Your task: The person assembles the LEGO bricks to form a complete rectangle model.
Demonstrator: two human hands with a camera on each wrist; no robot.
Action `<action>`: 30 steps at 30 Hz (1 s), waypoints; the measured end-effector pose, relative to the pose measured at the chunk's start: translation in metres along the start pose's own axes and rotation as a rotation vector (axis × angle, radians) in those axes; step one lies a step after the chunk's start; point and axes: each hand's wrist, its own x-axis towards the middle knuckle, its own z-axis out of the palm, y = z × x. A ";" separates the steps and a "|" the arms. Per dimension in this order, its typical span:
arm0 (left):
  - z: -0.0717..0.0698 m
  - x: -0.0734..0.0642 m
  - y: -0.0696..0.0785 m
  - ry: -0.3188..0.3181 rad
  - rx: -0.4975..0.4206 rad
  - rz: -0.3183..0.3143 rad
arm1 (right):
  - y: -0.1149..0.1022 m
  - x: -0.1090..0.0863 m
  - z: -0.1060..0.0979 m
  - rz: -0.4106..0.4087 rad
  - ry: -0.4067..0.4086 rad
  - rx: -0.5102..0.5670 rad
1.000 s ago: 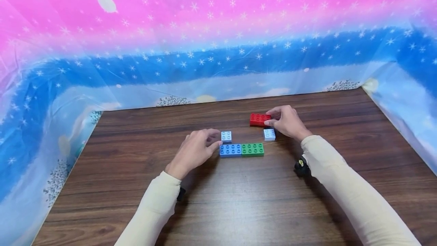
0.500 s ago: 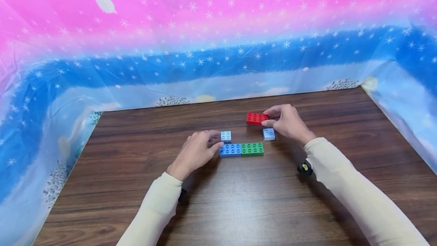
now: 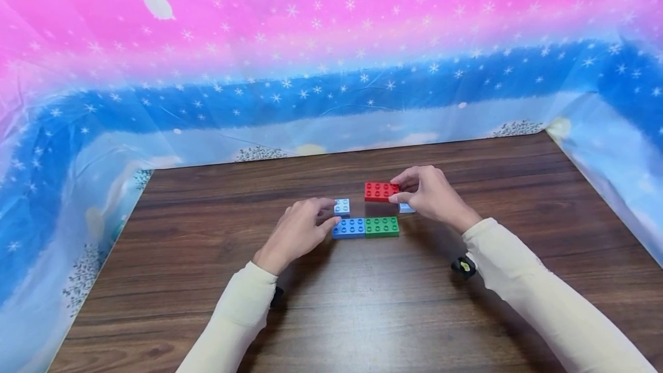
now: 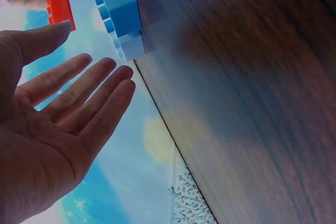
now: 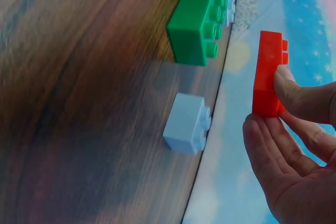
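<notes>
My right hand [image 3: 436,197] pinches a red toy building brick [image 3: 378,191] by its right end, between thumb and fingers. In the right wrist view the red brick [image 5: 266,72] is raised off the table, studs facing up. Below and in front lie a blue brick [image 3: 351,228] and a green brick [image 3: 382,227], end to end. A small pale brick [image 3: 342,206] sits just behind the blue one. Another small pale brick [image 3: 406,208] is partly hidden by my right hand. My left hand [image 3: 295,229] hovers at the blue brick's left end, its fingers extended and holding nothing in the left wrist view.
The bricks stand on a dark wood-grain table [image 3: 181,281]. A pink and blue patterned cloth [image 3: 331,91] rises along its back and both sides. A black band [image 3: 463,267] shows at my right wrist.
My right hand has lifted the red brick and carried it left and nearer, toward the blue and green bricks. It now covers part of the right pale brick. My left hand has barely moved.
</notes>
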 end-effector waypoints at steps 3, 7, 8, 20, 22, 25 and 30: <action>0.001 0.000 0.001 -0.001 -0.001 0.006 | -0.004 -0.002 0.002 -0.005 -0.010 0.012; 0.001 0.001 0.003 -0.009 -0.005 0.003 | -0.008 -0.006 0.005 0.000 -0.029 0.031; 0.002 0.001 0.003 -0.009 -0.004 0.003 | -0.009 -0.006 0.006 -0.001 -0.034 0.033; 0.001 0.000 0.005 -0.035 0.005 0.027 | -0.013 -0.011 0.016 -0.020 -0.091 0.021; 0.001 -0.001 0.005 -0.037 0.004 0.030 | -0.013 -0.012 0.018 -0.023 -0.099 0.018; 0.002 -0.001 0.006 -0.042 0.014 0.033 | -0.013 -0.012 0.020 -0.034 -0.106 0.010; 0.003 -0.001 0.008 -0.052 0.042 0.048 | -0.013 -0.014 0.024 -0.040 -0.120 0.013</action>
